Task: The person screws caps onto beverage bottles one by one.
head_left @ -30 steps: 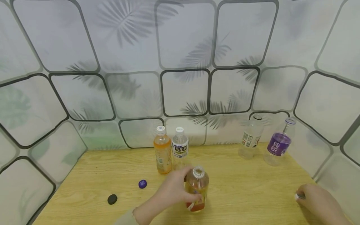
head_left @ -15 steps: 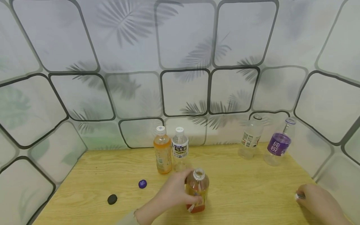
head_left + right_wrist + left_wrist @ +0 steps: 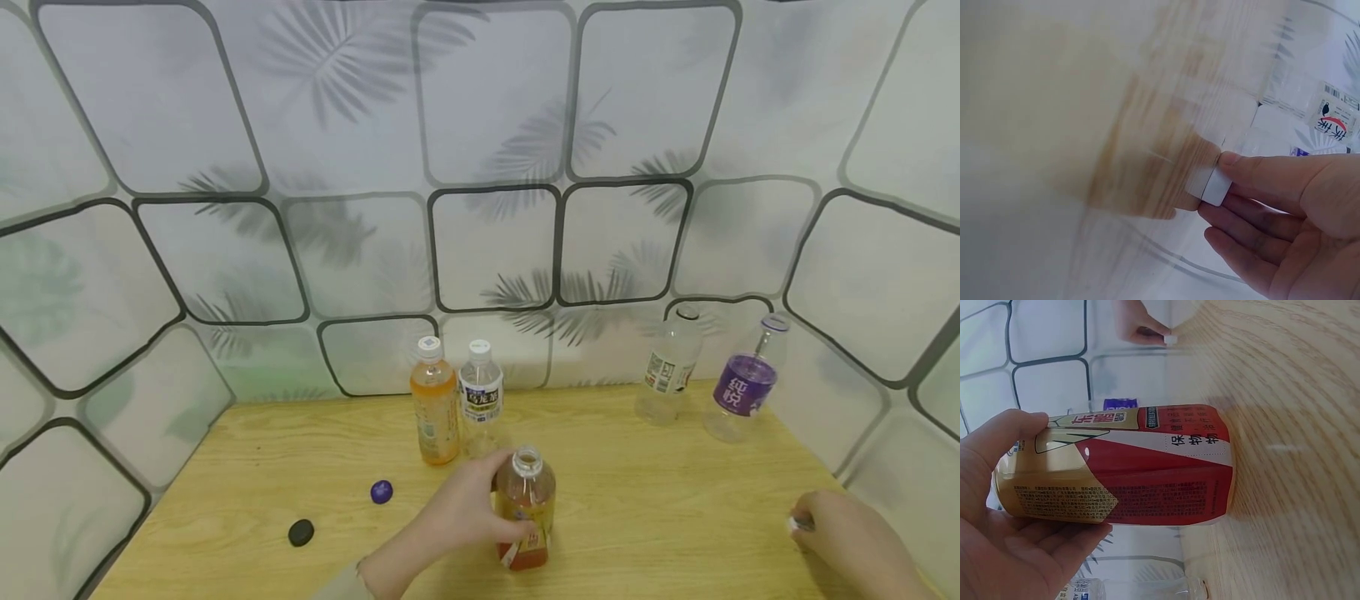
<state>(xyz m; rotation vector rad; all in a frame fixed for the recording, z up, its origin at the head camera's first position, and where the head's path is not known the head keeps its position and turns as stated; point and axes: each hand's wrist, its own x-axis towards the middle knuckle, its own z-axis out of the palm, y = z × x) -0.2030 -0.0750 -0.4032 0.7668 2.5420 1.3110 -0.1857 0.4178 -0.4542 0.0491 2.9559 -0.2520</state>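
Note:
My left hand [image 3: 474, 504] grips an uncapped bottle [image 3: 527, 508] near the front middle of the table, thumb on one side and fingers round the other. Its label is red and gold in the left wrist view, where the bottle [image 3: 1160, 469] has its base close to the wood. At the table's right side, my right hand [image 3: 847, 529] pinches a small white cap [image 3: 1216, 186] between thumb and fingers, right at the tabletop. Behind the gripped bottle stand a capped orange drink bottle [image 3: 435, 417] and a clear, white-capped bottle [image 3: 480, 396].
Two clear bottles stand at the back right, one with a white label [image 3: 666, 372], the other with a purple label [image 3: 744, 385]. A purple cap [image 3: 381, 492] and a black cap [image 3: 301, 532] lie on the wooden table [image 3: 622, 492]. Patterned cloth walls [image 3: 495, 242] enclose it.
The bottle in my left hand has shifted very slightly toward me and its label has turned a little. My right hand stays in place with the white cap.

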